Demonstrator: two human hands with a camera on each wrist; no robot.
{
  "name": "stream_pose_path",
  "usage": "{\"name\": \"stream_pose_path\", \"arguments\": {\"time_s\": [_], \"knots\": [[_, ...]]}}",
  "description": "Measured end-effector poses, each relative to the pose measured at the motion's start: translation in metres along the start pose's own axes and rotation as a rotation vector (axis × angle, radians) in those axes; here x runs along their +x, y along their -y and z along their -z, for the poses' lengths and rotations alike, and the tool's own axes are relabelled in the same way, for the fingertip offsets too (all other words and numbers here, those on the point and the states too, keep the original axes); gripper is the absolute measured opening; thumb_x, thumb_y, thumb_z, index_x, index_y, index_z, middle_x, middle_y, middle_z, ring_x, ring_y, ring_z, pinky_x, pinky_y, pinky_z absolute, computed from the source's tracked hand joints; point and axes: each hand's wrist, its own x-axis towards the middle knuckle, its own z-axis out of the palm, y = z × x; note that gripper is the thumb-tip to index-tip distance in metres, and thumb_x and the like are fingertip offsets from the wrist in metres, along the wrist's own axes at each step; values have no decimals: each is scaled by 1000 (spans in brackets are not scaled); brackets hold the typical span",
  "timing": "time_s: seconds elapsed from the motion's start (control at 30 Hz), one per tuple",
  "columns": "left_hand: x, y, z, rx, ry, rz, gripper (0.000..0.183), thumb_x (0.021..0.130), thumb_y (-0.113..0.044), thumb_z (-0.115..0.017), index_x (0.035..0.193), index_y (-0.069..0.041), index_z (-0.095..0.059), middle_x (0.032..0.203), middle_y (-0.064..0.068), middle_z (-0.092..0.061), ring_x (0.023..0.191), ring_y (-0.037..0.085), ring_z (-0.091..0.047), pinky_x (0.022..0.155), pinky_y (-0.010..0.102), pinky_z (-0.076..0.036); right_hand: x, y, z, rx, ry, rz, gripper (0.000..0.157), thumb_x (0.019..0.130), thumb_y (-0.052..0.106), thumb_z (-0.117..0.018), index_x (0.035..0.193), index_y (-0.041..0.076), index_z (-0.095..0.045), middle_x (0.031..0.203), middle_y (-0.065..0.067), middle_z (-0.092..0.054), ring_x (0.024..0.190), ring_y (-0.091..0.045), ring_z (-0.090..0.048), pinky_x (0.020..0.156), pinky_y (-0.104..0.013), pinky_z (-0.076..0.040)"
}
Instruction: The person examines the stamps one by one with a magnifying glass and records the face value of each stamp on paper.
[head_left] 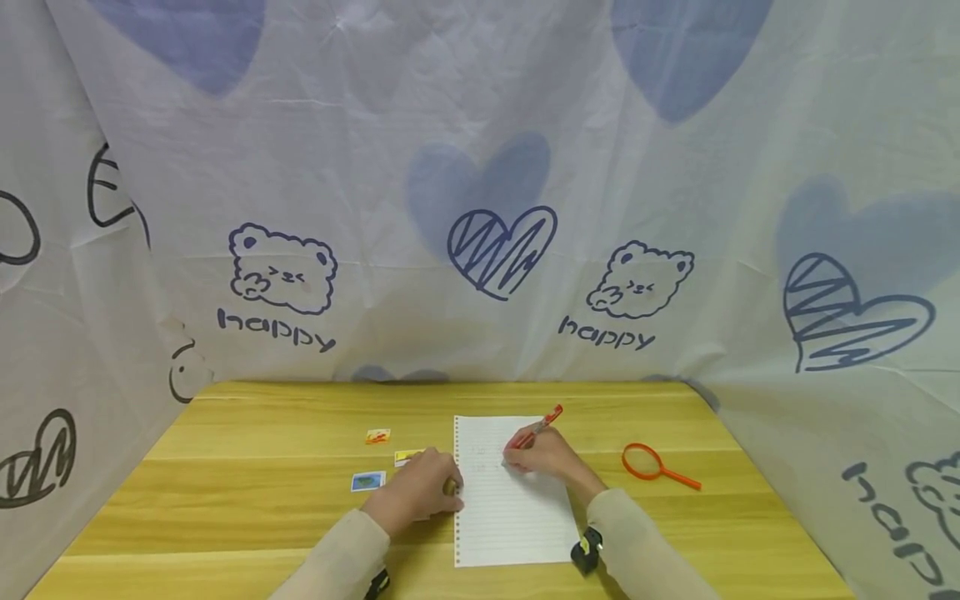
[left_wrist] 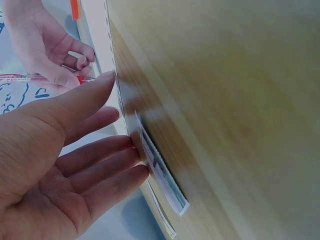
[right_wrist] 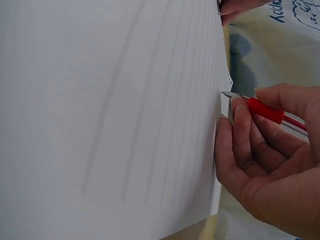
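Observation:
A sheet of lined paper [head_left: 517,525] with punched holes down its left side lies on the table. My right hand [head_left: 551,458] pinches a red pen [head_left: 553,414], its tip at the upper part of the sheet beside faint handwriting. In the right wrist view, thumb and fingers close round the pen's red grip [right_wrist: 265,110]. My left hand [head_left: 422,487] rests at the sheet's left edge, fingers loosely bent and holding nothing. In the left wrist view a small stamp-like card [left_wrist: 162,172] lies right by its fingertips; in the head view the hand covers part of the cards there.
Left of the sheet lie small picture cards: an orange one [head_left: 378,436], a yellow one [head_left: 406,457] partly behind the left hand, and a blue one [head_left: 368,481]. An orange magnifying glass [head_left: 662,472] lies to the right. Printed cloth [head_left: 375,167] hangs around the wooden table [head_left: 247,475].

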Motion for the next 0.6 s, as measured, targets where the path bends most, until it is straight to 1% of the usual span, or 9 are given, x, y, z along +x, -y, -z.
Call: {"name": "stream_pose_path", "arguments": {"time_s": [0.2,0.33,0.43,0.6], "knots": [[0,0,1,-2,-3,-2,20,80,-17,-89,95,-5,-82,83,4,-77,60,6,-50,59,22,-45,0,1,3,-1,17,21,9,90,18,-77,88,9,-75,70,2,-69,66,-12,-60,63,-25,-47],[0,1,1,-6,-4,-8,19,81,-17,-89,94,-5,-82,81,4,-76,59,5,-51,59,21,-45,0,1,4,0,19,20,9,92,18,-75,89,9,-74,69,2,-67,66,-12,-58,63,-25,-45],[0,1,1,-11,-5,-11,19,80,-17,-89,94,-5,-82,82,4,-76,60,5,-51,59,21,-45,1,1,4,10,34,23,9,94,19,-74,93,10,-75,71,2,-66,67,-12,-58,63,-25,-46],[-2,1,1,-17,-4,-15,19,81,-16,-88,94,-4,-82,81,5,-76,58,5,-51,57,21,-44,1,0,6,32,50,31,7,94,18,-74,95,11,-76,77,0,-70,69,-12,-61,64,-25,-50]]}}
